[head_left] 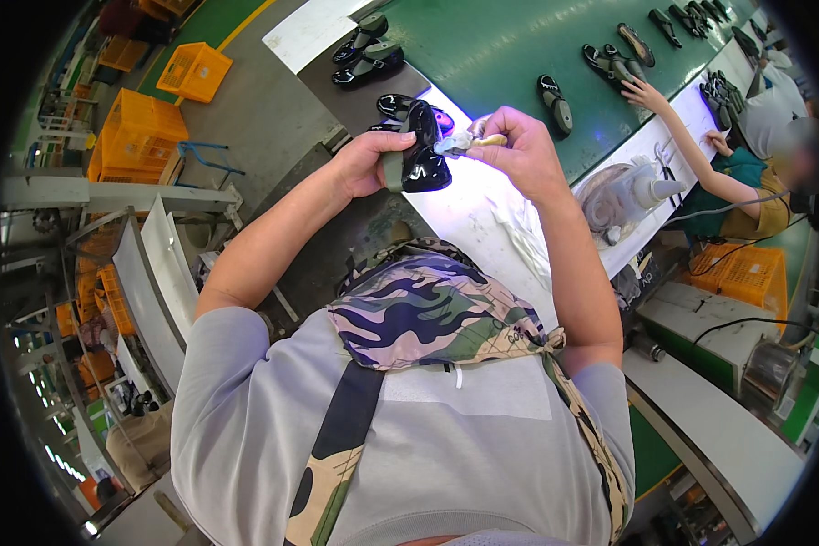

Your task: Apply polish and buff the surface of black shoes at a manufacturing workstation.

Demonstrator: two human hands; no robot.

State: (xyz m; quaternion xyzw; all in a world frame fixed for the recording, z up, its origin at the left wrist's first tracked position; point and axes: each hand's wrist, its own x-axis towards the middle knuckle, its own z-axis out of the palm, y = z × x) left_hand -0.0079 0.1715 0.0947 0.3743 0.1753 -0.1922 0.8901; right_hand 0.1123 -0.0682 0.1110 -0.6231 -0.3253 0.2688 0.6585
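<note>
Black glossy shoe [424,156] sits in the grip of the left hand [366,166], above the near end of the white bench [471,202]. Its left fingers are closed around the shoe, with the thumb lying on the side nearest the person's face. Just to the right of these, the right hand [530,156] has its fingers pinching a small pale object [457,144] with a yellowish end; its kind is hard to tell. That object's tip is at the shoe's right side, though whether it touches cannot be told.

Just beyond the left fingers rests another black shoe [393,104], partly hidden. Right of the right fingers, well apart, one dark shoe [555,106] lies on a green surface [491,55]. Nearer the person than the right fingers, a white cloth [524,232] lies crumpled. Farther right, a co-worker's hand [646,95] reaches to more dark shoes [612,65].
</note>
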